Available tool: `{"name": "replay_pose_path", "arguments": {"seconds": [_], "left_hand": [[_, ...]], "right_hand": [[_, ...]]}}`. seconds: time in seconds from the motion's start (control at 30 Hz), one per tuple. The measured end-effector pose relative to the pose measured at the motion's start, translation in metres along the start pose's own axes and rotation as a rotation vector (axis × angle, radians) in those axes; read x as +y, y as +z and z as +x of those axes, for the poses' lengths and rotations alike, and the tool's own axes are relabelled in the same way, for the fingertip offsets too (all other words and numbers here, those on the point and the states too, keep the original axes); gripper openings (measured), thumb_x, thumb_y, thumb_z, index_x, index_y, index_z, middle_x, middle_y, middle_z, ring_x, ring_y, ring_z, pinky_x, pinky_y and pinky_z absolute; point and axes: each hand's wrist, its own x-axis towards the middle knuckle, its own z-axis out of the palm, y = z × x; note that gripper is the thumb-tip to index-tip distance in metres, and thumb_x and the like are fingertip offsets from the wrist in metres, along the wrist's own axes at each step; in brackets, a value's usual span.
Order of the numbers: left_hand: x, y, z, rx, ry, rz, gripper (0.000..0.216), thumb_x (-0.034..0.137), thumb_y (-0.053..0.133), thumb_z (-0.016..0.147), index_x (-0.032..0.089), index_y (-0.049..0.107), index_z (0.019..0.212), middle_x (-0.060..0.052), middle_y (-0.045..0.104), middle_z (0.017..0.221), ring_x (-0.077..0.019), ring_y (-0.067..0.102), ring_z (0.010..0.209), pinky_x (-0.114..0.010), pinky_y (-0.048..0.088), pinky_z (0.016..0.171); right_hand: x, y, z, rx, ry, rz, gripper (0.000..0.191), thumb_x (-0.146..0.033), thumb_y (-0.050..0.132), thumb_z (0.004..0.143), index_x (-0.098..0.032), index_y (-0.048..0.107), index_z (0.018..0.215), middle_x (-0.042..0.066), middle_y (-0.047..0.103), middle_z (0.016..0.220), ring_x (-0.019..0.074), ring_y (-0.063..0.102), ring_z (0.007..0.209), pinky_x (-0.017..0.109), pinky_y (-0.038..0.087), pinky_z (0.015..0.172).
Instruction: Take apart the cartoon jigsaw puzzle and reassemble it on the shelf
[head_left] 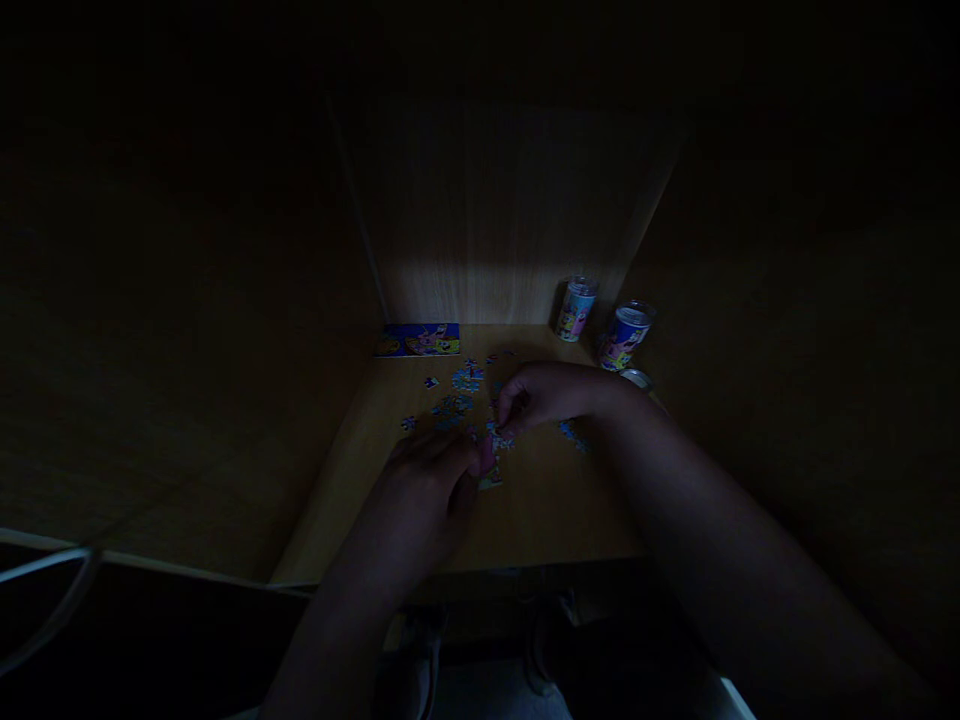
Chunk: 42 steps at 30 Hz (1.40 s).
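Small jigsaw puzzle pieces [452, 408], mostly blue, lie scattered on the wooden tabletop [555, 520]. My left hand [427, 480] is curled over the near left part of them, its fingertips against a pink puzzle piece [487, 455]. The underside of that hand is hidden. From the right, my right hand [536, 393] reaches in with thumb and forefinger pinched at a puzzle piece [501, 434], close beside the pink one. A partly joined patch [491, 480] shows just below. Dim light blurs the small details.
A cartoon picture card [418, 340] lies at the back left. Two printed cans with clear lids, one farther back [576, 310] and one nearer [625, 335], stand at the back right. A round lid [636, 379] sits by my right forearm. Wooden panels [495, 220] enclose the table.
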Motion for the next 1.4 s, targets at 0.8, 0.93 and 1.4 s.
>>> {"name": "replay_pose_path", "arguments": {"seconds": [0.8, 0.93, 1.4], "left_hand": [[0.001, 0.0, 0.001, 0.015, -0.004, -0.004, 0.018, 0.01, 0.057, 0.104, 0.024, 0.063, 0.094, -0.003, 0.073, 0.099, -0.0255, 0.068, 0.096, -0.043, 0.05, 0.087], [0.001, 0.0, 0.0, 0.024, 0.008, 0.009, 0.019, 0.007, 0.056, 0.101, 0.024, 0.062, 0.094, -0.003, 0.073, 0.099, -0.0258, 0.067, 0.096, -0.044, 0.049, 0.087], [0.0, 0.001, 0.0, 0.0, -0.006, -0.001, 0.018, 0.008, 0.057, 0.102, 0.024, 0.062, 0.096, -0.002, 0.072, 0.1, -0.0256, 0.067, 0.098, -0.044, 0.049, 0.09]], "right_hand": [[-0.007, 0.002, -0.007, -0.01, 0.058, -0.1, 0.044, -0.048, 0.097, 0.068, -0.021, 0.074, 0.094, -0.003, 0.074, 0.085, 0.0154, 0.063, 0.079, 0.025, 0.043, 0.066], [-0.01, 0.004, -0.007, -0.032, 0.052, -0.089, 0.042, -0.046, 0.097, 0.07, -0.021, 0.074, 0.094, -0.003, 0.074, 0.087, 0.0147, 0.063, 0.079, 0.025, 0.043, 0.067], [-0.015, 0.007, -0.008, -0.041, 0.033, -0.061, 0.038, -0.043, 0.093, 0.075, -0.019, 0.077, 0.099, -0.002, 0.075, 0.088, 0.0149, 0.065, 0.08, 0.025, 0.045, 0.069]]}}
